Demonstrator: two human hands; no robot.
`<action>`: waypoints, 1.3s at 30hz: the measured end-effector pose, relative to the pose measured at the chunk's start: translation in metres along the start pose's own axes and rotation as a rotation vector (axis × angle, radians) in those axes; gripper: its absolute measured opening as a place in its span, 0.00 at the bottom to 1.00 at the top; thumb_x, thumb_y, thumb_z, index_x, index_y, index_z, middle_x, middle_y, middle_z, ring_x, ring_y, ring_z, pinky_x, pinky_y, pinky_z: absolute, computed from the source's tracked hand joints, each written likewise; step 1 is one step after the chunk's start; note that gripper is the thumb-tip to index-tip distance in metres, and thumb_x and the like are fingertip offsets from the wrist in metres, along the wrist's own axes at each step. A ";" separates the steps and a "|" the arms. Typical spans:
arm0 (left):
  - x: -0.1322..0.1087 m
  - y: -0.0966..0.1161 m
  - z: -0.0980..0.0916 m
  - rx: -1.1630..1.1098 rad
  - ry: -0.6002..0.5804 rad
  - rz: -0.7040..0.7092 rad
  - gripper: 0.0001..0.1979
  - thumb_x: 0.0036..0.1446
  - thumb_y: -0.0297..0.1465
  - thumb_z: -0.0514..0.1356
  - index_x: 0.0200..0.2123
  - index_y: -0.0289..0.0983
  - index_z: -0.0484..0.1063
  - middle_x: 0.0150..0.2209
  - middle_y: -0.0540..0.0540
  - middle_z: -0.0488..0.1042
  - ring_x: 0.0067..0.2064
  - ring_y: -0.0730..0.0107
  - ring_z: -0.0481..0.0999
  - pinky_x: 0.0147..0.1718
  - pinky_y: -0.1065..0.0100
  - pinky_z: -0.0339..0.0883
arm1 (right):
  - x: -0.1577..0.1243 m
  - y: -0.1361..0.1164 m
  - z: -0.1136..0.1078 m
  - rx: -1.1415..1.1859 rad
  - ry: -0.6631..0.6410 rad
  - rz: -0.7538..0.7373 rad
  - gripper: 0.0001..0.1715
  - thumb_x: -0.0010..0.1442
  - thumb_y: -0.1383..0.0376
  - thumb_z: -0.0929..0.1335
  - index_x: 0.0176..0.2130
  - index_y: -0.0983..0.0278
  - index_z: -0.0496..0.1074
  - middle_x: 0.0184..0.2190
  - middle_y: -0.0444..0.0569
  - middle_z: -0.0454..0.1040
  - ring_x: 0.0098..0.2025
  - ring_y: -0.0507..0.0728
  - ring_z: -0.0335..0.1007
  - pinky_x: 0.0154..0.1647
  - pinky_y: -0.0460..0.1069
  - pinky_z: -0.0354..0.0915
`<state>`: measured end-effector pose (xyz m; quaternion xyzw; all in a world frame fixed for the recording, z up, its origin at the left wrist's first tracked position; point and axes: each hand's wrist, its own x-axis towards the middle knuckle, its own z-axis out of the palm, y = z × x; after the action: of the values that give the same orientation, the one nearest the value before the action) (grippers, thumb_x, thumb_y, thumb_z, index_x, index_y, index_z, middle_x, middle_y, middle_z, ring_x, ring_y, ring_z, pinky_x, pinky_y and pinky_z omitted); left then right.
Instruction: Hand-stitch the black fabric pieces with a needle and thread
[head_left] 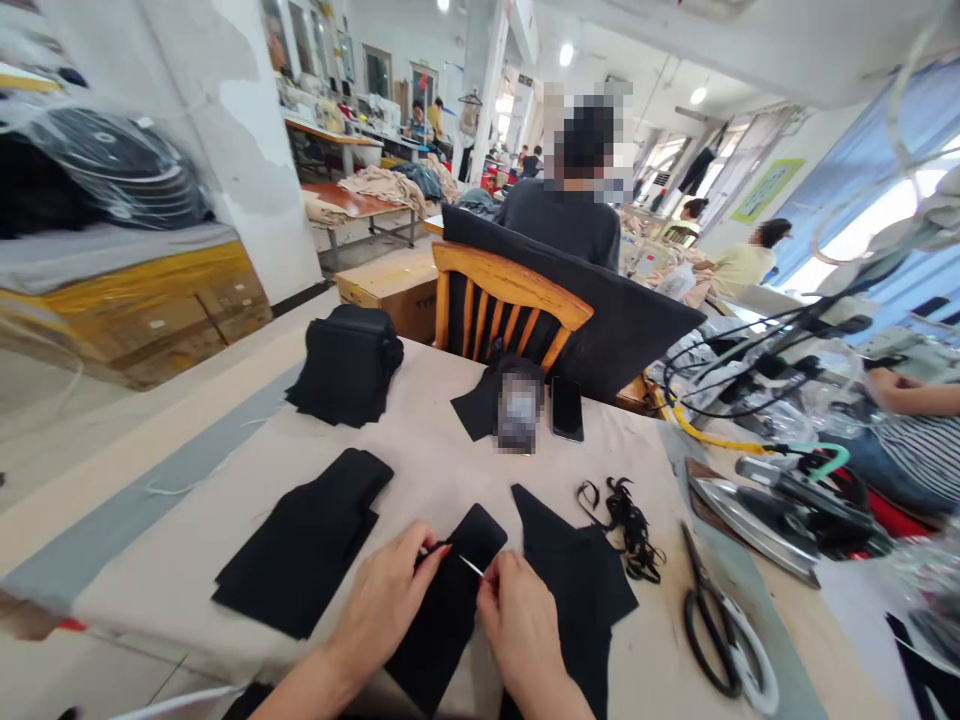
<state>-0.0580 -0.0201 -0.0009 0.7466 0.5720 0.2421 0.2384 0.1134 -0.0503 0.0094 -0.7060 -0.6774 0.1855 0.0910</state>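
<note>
A black fabric piece [435, 640] lies in front of me on the cloth-covered table. My left hand [386, 590] pinches the upper left edge of this piece between thumb and fingers. In the closed fingers of my right hand [521, 610] is a thin, pale, pointed tool [471, 566], its tip at the fabric near my left fingertips; its exact kind is unclear. To the left lies a flat stack of black fabric pieces [304, 545]. More black pieces [577, 580] are spread out to the right, partly behind my right hand.
A thicker black fabric pile [345, 365] sits farther back. Nearby are a phone [567, 408], a tangle of black strips [626, 525], scissors [724, 630] and an iron [757, 525]. A wooden chair [514, 290] stands beyond the table, with a seated person behind it.
</note>
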 end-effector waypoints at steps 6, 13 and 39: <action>-0.008 -0.035 -0.060 0.075 0.195 -0.182 0.09 0.65 0.39 0.48 0.39 0.43 0.64 0.31 0.51 0.78 0.30 0.66 0.79 0.30 0.69 0.68 | 0.031 -0.055 0.007 0.365 -0.038 -0.170 0.06 0.59 0.70 0.63 0.31 0.63 0.68 0.23 0.43 0.71 0.26 0.54 0.67 0.26 0.46 0.52; 0.003 -0.097 -0.099 0.317 0.295 -0.299 0.12 0.64 0.38 0.49 0.43 0.40 0.68 0.35 0.44 0.81 0.36 0.54 0.81 0.31 0.61 0.70 | 0.085 -0.124 0.038 0.411 -0.080 -0.173 0.07 0.59 0.68 0.65 0.28 0.63 0.70 0.21 0.42 0.71 0.23 0.51 0.65 0.23 0.44 0.52; 0.036 -0.013 0.001 0.282 0.135 0.434 0.15 0.64 0.32 0.53 0.52 0.38 0.71 0.51 0.39 0.77 0.52 0.49 0.74 0.53 0.45 0.61 | -0.001 0.109 -0.054 0.108 0.192 -0.135 0.19 0.54 0.77 0.64 0.42 0.61 0.74 0.38 0.48 0.72 0.42 0.56 0.69 0.41 0.46 0.61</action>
<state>-0.0589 0.0177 -0.0073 0.8597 0.4413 0.2549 0.0358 0.2351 -0.0521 0.0177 -0.6673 -0.7006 0.1469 0.2056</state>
